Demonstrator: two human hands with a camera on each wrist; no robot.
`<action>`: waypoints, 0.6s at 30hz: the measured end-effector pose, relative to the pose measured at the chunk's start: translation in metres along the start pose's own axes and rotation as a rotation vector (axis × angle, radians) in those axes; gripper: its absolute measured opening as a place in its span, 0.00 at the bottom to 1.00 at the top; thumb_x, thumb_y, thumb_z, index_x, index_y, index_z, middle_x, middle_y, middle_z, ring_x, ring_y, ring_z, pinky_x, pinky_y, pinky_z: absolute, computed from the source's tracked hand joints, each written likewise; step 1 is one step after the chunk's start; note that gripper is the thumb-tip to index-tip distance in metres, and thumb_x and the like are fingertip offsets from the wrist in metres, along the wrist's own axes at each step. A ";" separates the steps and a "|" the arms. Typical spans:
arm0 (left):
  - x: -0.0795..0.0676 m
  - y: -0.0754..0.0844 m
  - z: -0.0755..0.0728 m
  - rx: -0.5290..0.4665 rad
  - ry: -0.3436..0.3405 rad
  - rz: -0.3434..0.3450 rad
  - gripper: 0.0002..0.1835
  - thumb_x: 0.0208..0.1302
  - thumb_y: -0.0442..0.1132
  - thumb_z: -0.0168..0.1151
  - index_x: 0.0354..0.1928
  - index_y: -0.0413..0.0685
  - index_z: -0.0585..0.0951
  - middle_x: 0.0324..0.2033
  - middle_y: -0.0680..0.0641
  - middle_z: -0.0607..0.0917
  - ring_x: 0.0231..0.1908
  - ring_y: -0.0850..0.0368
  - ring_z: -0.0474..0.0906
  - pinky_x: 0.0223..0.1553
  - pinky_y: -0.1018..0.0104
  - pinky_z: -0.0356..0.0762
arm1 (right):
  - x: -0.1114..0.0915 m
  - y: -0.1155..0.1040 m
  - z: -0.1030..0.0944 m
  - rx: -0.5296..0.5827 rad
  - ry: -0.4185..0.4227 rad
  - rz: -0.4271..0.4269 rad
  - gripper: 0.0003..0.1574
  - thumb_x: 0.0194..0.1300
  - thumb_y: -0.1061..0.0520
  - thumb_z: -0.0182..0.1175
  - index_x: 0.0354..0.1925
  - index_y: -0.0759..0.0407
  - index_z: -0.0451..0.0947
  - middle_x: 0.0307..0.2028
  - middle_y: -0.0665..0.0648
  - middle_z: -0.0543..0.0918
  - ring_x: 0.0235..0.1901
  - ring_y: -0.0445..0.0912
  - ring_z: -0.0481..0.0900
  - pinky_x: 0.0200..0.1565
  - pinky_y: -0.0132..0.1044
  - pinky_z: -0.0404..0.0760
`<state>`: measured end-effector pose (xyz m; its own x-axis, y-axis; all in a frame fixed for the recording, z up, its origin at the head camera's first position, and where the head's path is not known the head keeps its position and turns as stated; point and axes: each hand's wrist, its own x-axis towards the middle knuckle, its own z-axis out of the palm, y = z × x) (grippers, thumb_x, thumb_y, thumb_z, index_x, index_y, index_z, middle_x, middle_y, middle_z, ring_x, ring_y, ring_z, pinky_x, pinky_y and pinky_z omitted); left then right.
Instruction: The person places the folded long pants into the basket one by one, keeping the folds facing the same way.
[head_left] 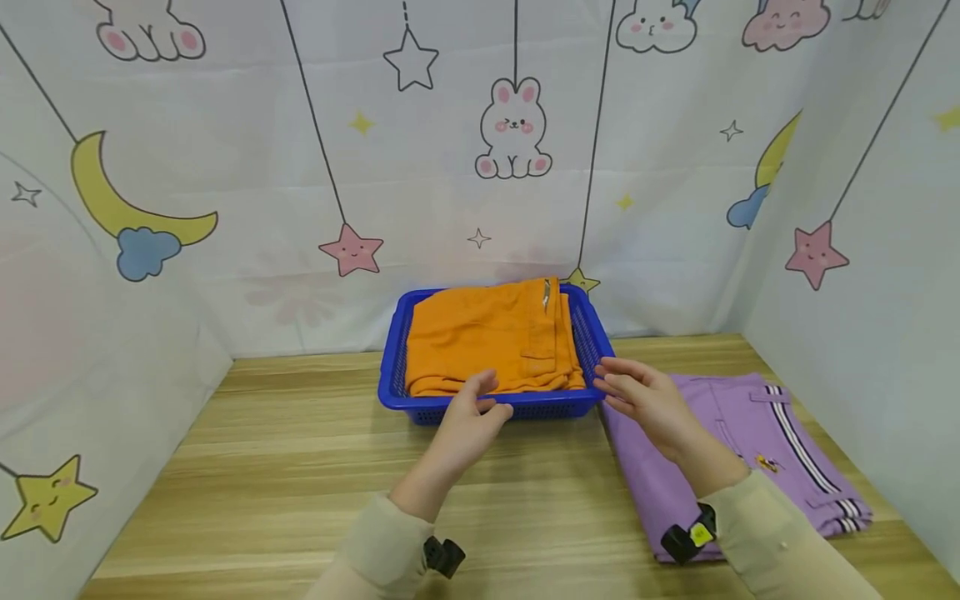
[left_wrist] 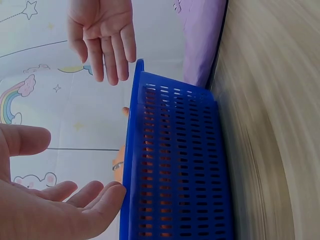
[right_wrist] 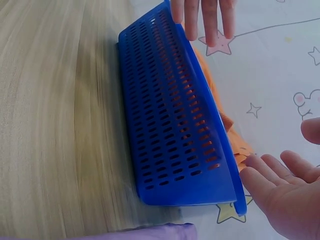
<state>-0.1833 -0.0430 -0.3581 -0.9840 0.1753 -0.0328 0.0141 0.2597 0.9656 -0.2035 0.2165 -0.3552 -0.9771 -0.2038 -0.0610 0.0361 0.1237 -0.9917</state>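
Folded orange pants (head_left: pixel 480 333) lie inside a blue perforated plastic basket (head_left: pixel 384 387) at the back of the table. My left hand (head_left: pixel 472 425) is at the basket's front rim, its fingers relaxed and holding nothing. Near the basket's front right corner, my right hand (head_left: pixel 645 404) is held with loosely extended fingers, also holding nothing. Folded purple pants (head_left: pixel 637 500) with black-and-white side stripes lie right of the basket, partly under the right forearm in the head view. In the left wrist view, the fingertips of the left hand (left_wrist: pixel 65 200) come right up to the basket's rim.
The wooden table (head_left: pixel 247 467) carries the basket and both garments. A white curtain (head_left: pixel 442 183) printed with stars, moons and bunnies hangs close behind the basket. White side walls (head_left: pixel 877 358) border the table left and right.
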 end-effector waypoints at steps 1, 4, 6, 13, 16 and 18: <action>0.000 0.000 0.001 -0.002 -0.002 0.003 0.32 0.66 0.39 0.54 0.70 0.45 0.59 0.66 0.42 0.66 0.63 0.42 0.66 0.57 0.47 0.72 | -0.001 0.000 -0.001 0.000 0.000 0.000 0.37 0.73 0.49 0.47 0.70 0.68 0.52 0.68 0.69 0.60 0.67 0.57 0.62 0.59 0.33 0.71; 0.000 0.000 0.002 -0.011 -0.014 0.002 0.32 0.66 0.39 0.54 0.71 0.45 0.59 0.67 0.42 0.66 0.62 0.43 0.67 0.56 0.48 0.73 | -0.003 0.001 -0.002 -0.012 -0.002 -0.004 0.37 0.73 0.49 0.46 0.70 0.68 0.51 0.68 0.70 0.59 0.67 0.56 0.63 0.60 0.34 0.70; -0.001 0.000 0.003 -0.014 -0.023 0.008 0.32 0.66 0.39 0.54 0.71 0.45 0.58 0.67 0.41 0.65 0.61 0.43 0.68 0.55 0.49 0.73 | -0.004 0.001 -0.003 -0.018 -0.001 -0.004 0.37 0.73 0.49 0.46 0.70 0.68 0.51 0.68 0.70 0.59 0.67 0.56 0.63 0.61 0.35 0.70; 0.000 -0.002 0.007 -0.029 -0.036 0.008 0.32 0.66 0.39 0.55 0.70 0.43 0.58 0.66 0.41 0.66 0.60 0.44 0.68 0.54 0.50 0.74 | -0.006 0.005 -0.005 -0.015 0.004 -0.012 0.36 0.74 0.50 0.45 0.70 0.69 0.50 0.69 0.69 0.58 0.67 0.57 0.61 0.63 0.39 0.68; -0.001 -0.002 0.009 -0.027 -0.038 0.011 0.32 0.66 0.39 0.55 0.70 0.43 0.59 0.66 0.40 0.67 0.60 0.44 0.69 0.54 0.51 0.75 | -0.007 0.007 -0.005 -0.005 0.011 -0.013 0.36 0.74 0.51 0.45 0.70 0.70 0.51 0.69 0.69 0.58 0.66 0.54 0.64 0.62 0.37 0.69; -0.001 -0.002 0.010 -0.027 -0.041 0.007 0.32 0.66 0.40 0.55 0.70 0.43 0.59 0.66 0.41 0.67 0.60 0.45 0.69 0.54 0.51 0.75 | -0.008 0.008 -0.006 0.003 0.016 -0.011 0.36 0.73 0.51 0.46 0.70 0.70 0.51 0.69 0.69 0.58 0.65 0.51 0.67 0.61 0.35 0.70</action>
<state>-0.1807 -0.0345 -0.3620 -0.9757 0.2162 -0.0359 0.0158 0.2330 0.9723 -0.1969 0.2244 -0.3618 -0.9807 -0.1893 -0.0484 0.0262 0.1182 -0.9926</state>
